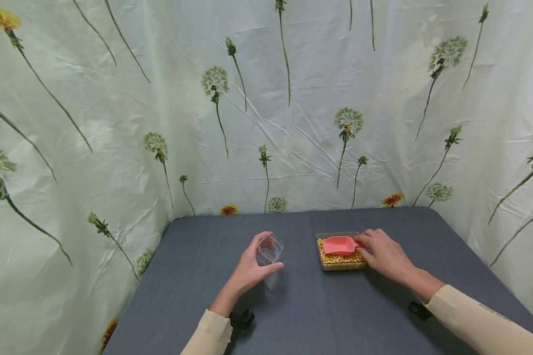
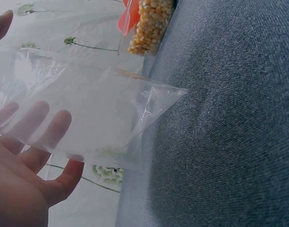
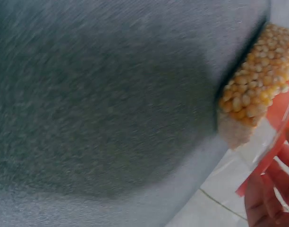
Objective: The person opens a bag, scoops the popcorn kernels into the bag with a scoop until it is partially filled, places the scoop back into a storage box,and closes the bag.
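Observation:
My left hand [image 1: 250,268] holds a clear plastic bag [image 2: 99,106] above the table, its mouth spread between thumb and fingers. The bag tapers to a pointed bottom corner and looks empty. To its right stands a clear rectangular container [image 1: 344,267] filled with yellow corn kernels [image 3: 250,87]. A pink scoop [image 1: 337,245] lies over the kernels, its blade pointing left. With fingers and thumb, my right hand [image 1: 384,252] grips the scoop's handle at the container's right side. Part of that handle is hidden by the fingers in the head view.
A dark grey cloth covers the table [image 1: 195,276]. Behind and beside it hangs a pale curtain [image 1: 248,123] with a dandelion print. Both wrists carry small black devices, the left one [image 1: 244,319] close to the tabletop.

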A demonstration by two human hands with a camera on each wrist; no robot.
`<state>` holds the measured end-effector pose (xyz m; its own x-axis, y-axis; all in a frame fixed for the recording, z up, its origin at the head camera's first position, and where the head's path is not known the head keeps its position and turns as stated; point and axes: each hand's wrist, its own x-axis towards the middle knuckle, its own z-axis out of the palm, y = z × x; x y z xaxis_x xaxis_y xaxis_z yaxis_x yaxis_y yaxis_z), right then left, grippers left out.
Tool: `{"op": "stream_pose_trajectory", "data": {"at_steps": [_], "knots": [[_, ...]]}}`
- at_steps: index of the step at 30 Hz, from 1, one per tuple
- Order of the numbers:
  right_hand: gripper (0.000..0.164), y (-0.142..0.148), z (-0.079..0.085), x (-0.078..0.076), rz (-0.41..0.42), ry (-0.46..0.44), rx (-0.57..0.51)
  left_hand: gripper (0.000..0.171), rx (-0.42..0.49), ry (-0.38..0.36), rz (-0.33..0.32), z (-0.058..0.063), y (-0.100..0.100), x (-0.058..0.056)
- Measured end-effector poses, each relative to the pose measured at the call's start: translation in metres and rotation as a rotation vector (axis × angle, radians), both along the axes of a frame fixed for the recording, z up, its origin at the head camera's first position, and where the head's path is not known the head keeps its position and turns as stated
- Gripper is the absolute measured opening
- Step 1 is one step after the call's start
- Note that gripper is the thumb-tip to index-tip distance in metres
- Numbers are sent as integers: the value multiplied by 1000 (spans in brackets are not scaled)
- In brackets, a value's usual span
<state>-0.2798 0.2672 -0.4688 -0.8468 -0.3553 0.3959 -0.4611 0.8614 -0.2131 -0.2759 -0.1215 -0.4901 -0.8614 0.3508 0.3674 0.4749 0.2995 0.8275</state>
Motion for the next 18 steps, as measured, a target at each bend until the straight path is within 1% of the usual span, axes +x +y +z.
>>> {"op": "stream_pose_trajectory", "data": {"at_steps": [6,11,18], "knots": [[26,5,-5,-5,33,11,26,74,1,10,-3,0,0,0],[26,8,-7,-8,54,14,37,74,4,0,5,-1,0,0],[19,11,-5,-9,68,10,31,75,10,-12,-7,-1,-1,-1]]}}
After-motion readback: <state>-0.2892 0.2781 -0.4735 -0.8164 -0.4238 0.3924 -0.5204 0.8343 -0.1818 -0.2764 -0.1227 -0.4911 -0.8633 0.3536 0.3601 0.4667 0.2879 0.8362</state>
